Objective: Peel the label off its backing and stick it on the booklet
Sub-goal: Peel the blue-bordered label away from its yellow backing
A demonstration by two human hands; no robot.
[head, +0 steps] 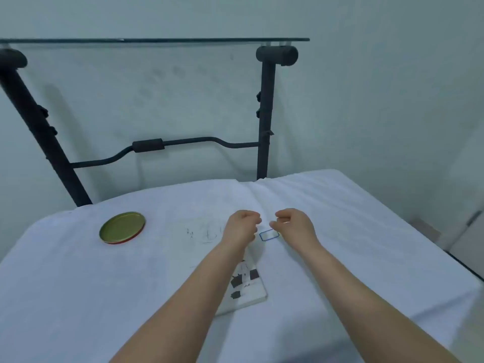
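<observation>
Blue-edged label (269, 235) lies flat on the cloth (366, 231) beside the booklet (246, 289), under the right hand (293, 223). Likely thin, floppy, feather-light; best pinched at a corner. Left hand (242, 225) and right both curled, contents unclear.

Blue-edged label (269, 235) beside white booklet (246, 284)

We have both hands out over the cloth-covered table (366, 231), the left hand (242, 226) just left of the right hand (293, 224), and the label (269, 235) sits between them, just beneath the right hand's fingertips. The booklet (246, 284) lies on the table under the left hand and forearm, reaching back toward us. Well to the left of the left hand rests a lid (122, 227), and beyond both hands, behind the table's far edge, stands a frame (264, 121) carrying a glass shelf (157, 40).
</observation>
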